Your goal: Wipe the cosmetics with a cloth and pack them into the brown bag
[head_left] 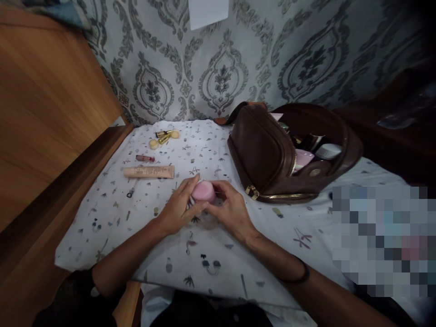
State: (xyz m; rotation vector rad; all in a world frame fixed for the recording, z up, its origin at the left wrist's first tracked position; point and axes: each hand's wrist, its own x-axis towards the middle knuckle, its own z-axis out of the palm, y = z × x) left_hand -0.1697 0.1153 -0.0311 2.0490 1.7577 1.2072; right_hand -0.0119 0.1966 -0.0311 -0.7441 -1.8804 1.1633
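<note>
Between both hands, above the patterned white cloth, is a small round pink item (pixel 203 191) with a smooth top. Its exact kind does not show. My left hand (pixel 179 205) is closed around its left side, thumb along the near edge. On the other side my right hand (pixel 233 211) grips it with thumb and fingers. Something whitish, partly covered by the left fingers, lies along its left edge. To the left of the hands lies a beige squeeze tube (pixel 149 171). Behind that tube is a small reddish lip gloss tube (pixel 145 158).
An open brown leather bag (pixel 262 141), holding pink and white items, stands to the right. At the back left are small yellow round pots (pixel 153 144) and gold tubes (pixel 165 137). Wooden furniture (pixel 51 91) borders the left; a patterned wall (pixel 221 77) rises behind.
</note>
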